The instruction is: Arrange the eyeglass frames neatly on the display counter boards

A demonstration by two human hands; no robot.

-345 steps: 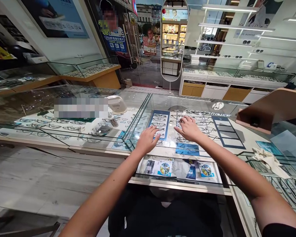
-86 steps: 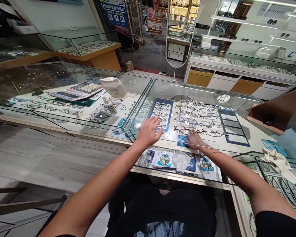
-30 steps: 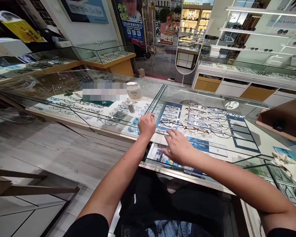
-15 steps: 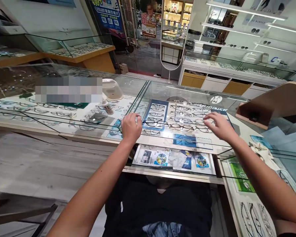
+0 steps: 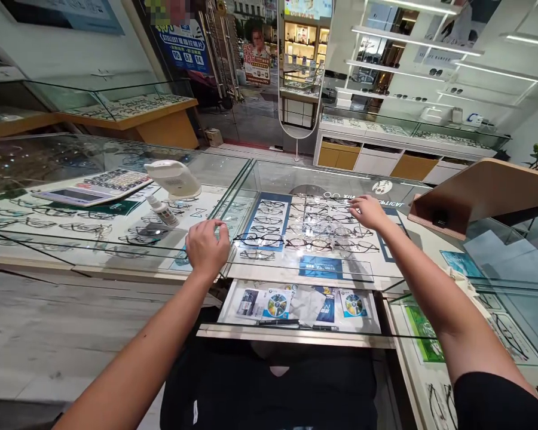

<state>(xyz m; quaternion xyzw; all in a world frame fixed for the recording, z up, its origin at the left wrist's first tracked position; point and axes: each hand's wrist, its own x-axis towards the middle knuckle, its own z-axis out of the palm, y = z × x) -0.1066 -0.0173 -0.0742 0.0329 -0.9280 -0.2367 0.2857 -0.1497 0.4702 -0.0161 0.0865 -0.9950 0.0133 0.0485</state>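
Observation:
My left hand (image 5: pixel 207 249) rests by the near end of the glass divider, its fingers loosely bent and nothing seen in them. Just right of it lies a black eyeglass frame (image 5: pixel 259 240) on the display. My right hand (image 5: pixel 367 212) reaches over the far rows of eyeglasses, fingers apart and slightly bent. Close to its fingertips is a dark eyeglass frame (image 5: pixel 339 199); whether they touch I cannot tell. Between the hands, rows of eyeglass frames (image 5: pixel 308 244) lie in the glass-topped display case (image 5: pixel 275 272).
An open drawer (image 5: pixel 296 338) with leaflets, discs and pens is in front of my body. To the left are a white bottle (image 5: pixel 162 211), a white device (image 5: pixel 174 178) and a calculator (image 5: pixel 96 186). A wood-backed mirror or stand (image 5: pixel 479 191) rises at the right.
My right hand has moved farther over the display, from the near right rows towards the back. The left hand stays near the divider. My view has shifted, and pens now show in the drawer.

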